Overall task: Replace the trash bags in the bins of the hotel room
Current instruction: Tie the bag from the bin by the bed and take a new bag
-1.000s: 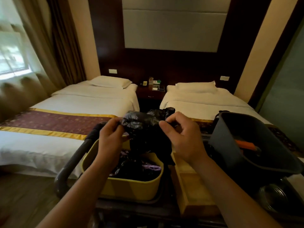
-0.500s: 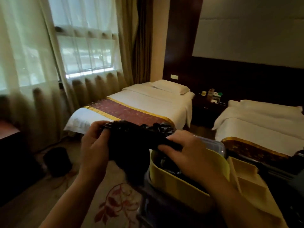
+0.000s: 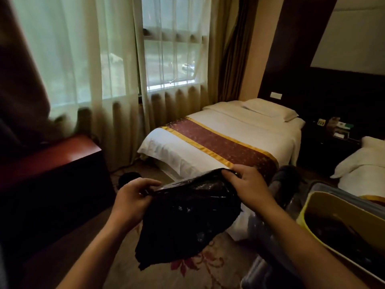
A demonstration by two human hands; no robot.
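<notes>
Black trash bag (image 3: 187, 217) pinched along its top edge: left hand (image 3: 133, 197) gripping the left corner, right hand (image 3: 248, 184) the right. Open carpet (image 3: 218, 268) beneath, between cabinet (image 3: 52, 155) left and yellow tub (image 3: 308, 207) right.

The single view comes from a wide-angle camera worn on the person's head, tilted forward and down. Both forearms run up from the bottom edge, and the left hand (image 3: 133, 197) and right hand (image 3: 248, 184), gripping a black bag (image 3: 187, 217) between them, sit close under the lens in the lower middle. It faces across the room toward the curtained window (image 3: 168, 59) at upper left and the foot of the bed (image 3: 218, 130) at centre right, both much farther off than the hands. A dark red cabinet (image 3: 52, 163) fills the left edge, and a yellow tub (image 3: 308, 207) cuts into the lower right corner.
</notes>
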